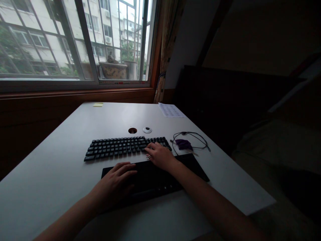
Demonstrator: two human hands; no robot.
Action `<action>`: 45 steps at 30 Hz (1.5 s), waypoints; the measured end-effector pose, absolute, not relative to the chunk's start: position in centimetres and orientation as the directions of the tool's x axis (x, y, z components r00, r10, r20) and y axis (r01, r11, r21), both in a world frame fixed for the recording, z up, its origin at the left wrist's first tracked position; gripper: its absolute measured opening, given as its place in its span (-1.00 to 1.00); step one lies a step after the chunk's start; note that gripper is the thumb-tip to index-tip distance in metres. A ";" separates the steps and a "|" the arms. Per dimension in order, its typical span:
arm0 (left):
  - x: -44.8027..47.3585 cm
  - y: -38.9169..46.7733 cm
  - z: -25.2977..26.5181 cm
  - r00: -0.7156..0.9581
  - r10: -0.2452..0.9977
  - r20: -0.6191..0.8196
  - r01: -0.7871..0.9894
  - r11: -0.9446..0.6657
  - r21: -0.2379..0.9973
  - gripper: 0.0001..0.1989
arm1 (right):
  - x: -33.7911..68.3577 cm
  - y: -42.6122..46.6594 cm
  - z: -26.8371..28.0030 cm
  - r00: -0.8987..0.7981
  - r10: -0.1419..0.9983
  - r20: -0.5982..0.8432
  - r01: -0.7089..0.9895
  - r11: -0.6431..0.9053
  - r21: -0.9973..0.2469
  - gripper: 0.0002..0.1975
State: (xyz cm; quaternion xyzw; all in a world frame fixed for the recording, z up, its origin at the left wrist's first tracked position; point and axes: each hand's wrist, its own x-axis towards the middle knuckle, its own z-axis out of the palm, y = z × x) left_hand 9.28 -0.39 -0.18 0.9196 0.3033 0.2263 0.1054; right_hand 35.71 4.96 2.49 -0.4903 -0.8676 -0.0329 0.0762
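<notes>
Black keycaps (115, 147) lie apart in rows on the white table, laid out like a keyboard. In front of them sits a dark keyboard base (150, 177), turned slightly; its surface is too dark to make out in detail. My left hand (117, 175) rests over the base's left part, fingers stretched out and holding nothing visible. Over the base's far edge, my right hand (160, 155) reaches to the right-hand keycaps with bent fingers. A small shiny metal wire piece (148, 157) shows beneath those fingers; whether they also touch a keycap I cannot tell.
Right of the keycaps lie a coiled black cable (200, 134) and a small purple cloth (184, 144). A round hole (132, 131) and a white round cover (147, 130) are behind. Printed paper (171, 110) and a yellow note (98, 104) lie near the far edge.
</notes>
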 end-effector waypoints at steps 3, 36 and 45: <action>9.3 -0.4 -0.2 0.716 0.608 0.342 0.517 -0.792 0.326 -0.60 | 35.7 5.0 2.4 -0.508 0.845 0.165 0.855 0.518 -0.017 -0.69; 9.4 -0.4 -0.1 0.720 0.601 0.346 0.520 -0.798 0.304 -0.60 | 33.2 6.1 2.9 -0.457 0.875 0.160 0.885 0.465 -0.014 -0.70; 9.3 -0.4 -0.3 0.726 0.626 0.285 0.550 -0.777 0.306 -0.58 | 33.5 6.2 2.7 -0.472 0.866 0.164 0.876 0.482 -0.019 -0.69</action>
